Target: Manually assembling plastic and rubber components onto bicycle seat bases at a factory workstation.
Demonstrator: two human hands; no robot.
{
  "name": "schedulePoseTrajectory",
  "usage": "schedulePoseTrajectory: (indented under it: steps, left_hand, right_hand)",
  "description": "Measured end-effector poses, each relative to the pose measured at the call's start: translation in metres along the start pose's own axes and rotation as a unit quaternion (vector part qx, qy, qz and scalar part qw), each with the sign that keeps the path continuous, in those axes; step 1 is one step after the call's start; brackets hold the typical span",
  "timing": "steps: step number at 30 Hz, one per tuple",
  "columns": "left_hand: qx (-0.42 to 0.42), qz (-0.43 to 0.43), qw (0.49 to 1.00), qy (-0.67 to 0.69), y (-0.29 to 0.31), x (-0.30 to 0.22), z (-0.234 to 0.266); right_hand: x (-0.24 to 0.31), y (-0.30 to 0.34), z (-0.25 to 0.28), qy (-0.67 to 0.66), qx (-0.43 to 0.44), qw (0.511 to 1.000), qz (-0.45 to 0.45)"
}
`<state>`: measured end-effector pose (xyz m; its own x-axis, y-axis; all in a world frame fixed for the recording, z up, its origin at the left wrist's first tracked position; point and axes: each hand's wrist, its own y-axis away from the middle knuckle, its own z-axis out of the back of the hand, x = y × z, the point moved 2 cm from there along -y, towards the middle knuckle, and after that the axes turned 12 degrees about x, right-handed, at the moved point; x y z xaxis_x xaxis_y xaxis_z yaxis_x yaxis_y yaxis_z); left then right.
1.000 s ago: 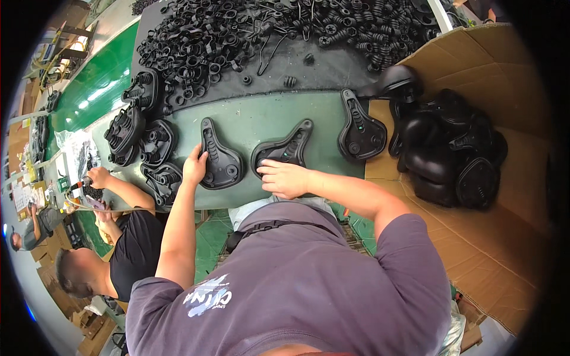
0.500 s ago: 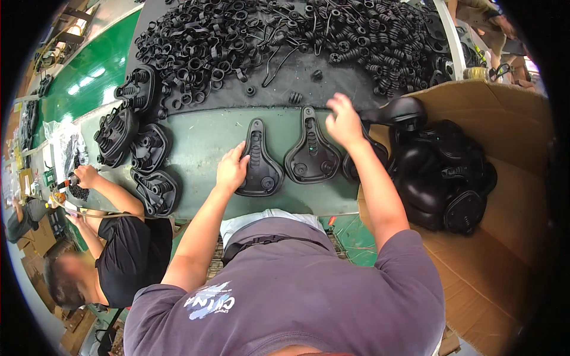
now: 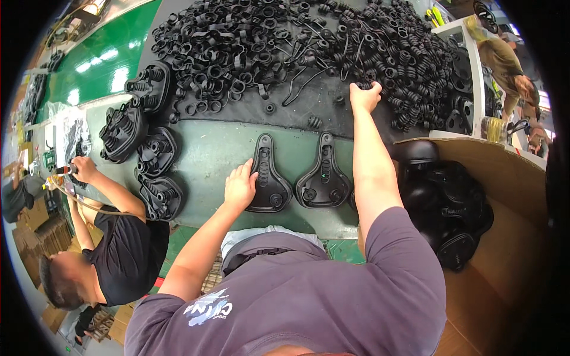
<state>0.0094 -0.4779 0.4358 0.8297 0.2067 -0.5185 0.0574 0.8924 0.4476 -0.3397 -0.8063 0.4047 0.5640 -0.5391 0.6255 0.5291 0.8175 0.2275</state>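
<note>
Two black bicycle saddles lie underside up before me, noses pointing away: a left saddle (image 3: pixel 270 187) and a middle saddle (image 3: pixel 323 184) with a small green spot. My left hand (image 3: pixel 240 187) rests with outstretched fingers against the left saddle's left edge, gripping nothing. My right hand (image 3: pixel 364 99) is at the near edge of a heap of ribbed black springs (image 3: pixel 409 65), thumb and fingers closed round a dark spring there. My right forearm mostly hides a third saddle.
Black rings (image 3: pixel 208 59) and bent metal rods (image 3: pixel 297 86) are heaped at the far side. Several saddles with springs (image 3: pixel 159 151) stand at the left. A cardboard box (image 3: pixel 510 207) of saddles is on the right. A co-worker (image 3: pixel 127 246) holds a tool at the left.
My right hand has moved forward and right, from beside the middle saddle's nose to the springs. My left hand stays at the left saddle. The whole view has shifted somewhat.
</note>
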Motion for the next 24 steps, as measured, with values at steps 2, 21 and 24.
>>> schedulePoseTrajectory:
  steps: [2,21,24]
  left_hand:
    - [-0.002,0.003,1.000,-0.005,0.000,0.002,-0.001]
    - [0.051,-0.156,0.838,0.521,0.042,-0.029,0.034]
    - [0.040,-0.158,0.859,0.486,0.068,-0.011,0.043]
  right_hand:
    - [-0.011,0.004,0.007,0.015,0.014,1.000,0.019]
    - [-0.037,0.346,0.079,-0.146,0.454,0.820,0.316]
    - [-0.044,0.351,0.079,-0.105,0.449,0.830,0.313]
